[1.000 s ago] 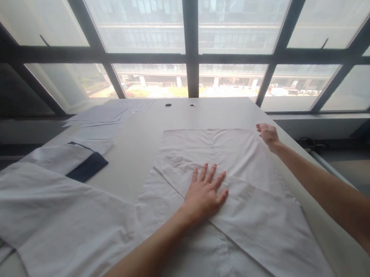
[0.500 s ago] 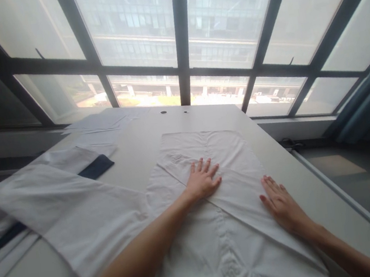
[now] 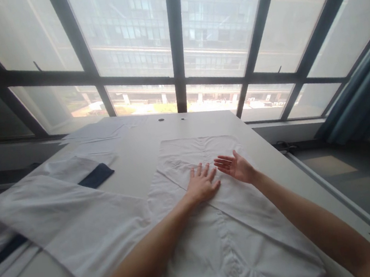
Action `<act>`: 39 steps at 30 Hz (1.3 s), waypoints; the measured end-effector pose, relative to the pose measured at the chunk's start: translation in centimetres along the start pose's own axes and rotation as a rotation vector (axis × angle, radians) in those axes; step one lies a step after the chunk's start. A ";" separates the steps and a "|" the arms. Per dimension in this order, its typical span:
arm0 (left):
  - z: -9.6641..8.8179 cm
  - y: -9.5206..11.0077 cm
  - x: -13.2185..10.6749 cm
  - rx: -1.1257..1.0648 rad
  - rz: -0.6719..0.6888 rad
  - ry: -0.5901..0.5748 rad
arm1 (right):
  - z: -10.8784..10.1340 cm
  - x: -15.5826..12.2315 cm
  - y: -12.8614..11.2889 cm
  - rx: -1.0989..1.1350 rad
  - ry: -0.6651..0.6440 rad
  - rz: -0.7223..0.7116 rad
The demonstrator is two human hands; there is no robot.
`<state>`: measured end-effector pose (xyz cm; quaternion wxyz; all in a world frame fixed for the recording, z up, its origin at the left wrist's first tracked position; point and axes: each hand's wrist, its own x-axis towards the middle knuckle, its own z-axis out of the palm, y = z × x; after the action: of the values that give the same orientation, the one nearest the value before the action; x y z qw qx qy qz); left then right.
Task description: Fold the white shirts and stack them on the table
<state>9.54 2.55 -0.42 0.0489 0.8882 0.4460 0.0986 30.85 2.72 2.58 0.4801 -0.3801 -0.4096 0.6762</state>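
Observation:
A white shirt lies spread on the grey table in front of me, with one sleeve folded slantwise across its body. My left hand lies flat on that folded sleeve, fingers stretched out. My right hand hovers just to its right over the shirt, turned on its edge with the fingers extended and nothing in it.
More white garments with dark blue trim lie in a heap on the left of the table. Flat white pieces rest at the far left corner. Large windows run behind the table. A blue curtain hangs at right.
My right hand went from the shirt's far right corner to its near right side, then slid inward and lifted beside my left hand. My left hand stayed pressed on the sleeve.

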 end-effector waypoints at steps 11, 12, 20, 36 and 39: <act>0.4 -0.1 0.0 -0.036 -0.007 0.007 | -12.9 3.0 -6.9 -0.323 0.853 -0.234; 0.4 -0.1 0.1 -0.036 -0.006 0.010 | -12.7 2.9 -7.0 -0.364 0.883 -0.259; 0.7 -0.2 0.2 -0.017 0.001 0.011 | -2.3 -2.3 2.0 -0.934 0.496 -0.386; 0.3 -0.1 0.4 0.018 0.000 -0.041 | -5.4 -15.4 6.0 -1.713 0.405 -0.182; 0.0 -0.4 0.6 0.004 -0.013 -0.051 | -5.3 -15.4 6.4 -1.777 0.427 -0.160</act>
<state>9.58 3.32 -0.39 0.0594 0.8876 0.4506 0.0747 37.31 -12.41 -3.41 0.1220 -0.6971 -0.7065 -0.0076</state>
